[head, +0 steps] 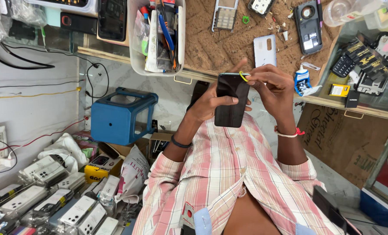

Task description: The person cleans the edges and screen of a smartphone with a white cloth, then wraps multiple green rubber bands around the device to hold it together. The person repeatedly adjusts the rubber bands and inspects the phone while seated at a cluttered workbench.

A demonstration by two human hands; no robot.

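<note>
Pink plaid shirt (228, 174) fills the near field; beyond it, a cluttered brown workbench (220, 48) edge, with open floor left around a blue stool (120, 115); left hand (209, 104) wraps the dark phone (231, 101) above the lap; right hand (274, 85) fingers pinch a yellow-green pick (243, 76) at its top edge.

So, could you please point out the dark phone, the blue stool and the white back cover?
dark phone (231, 101), head view, middle of its screen.
blue stool (119, 117), head view, its front side.
white back cover (265, 51), head view, its centre.
</note>
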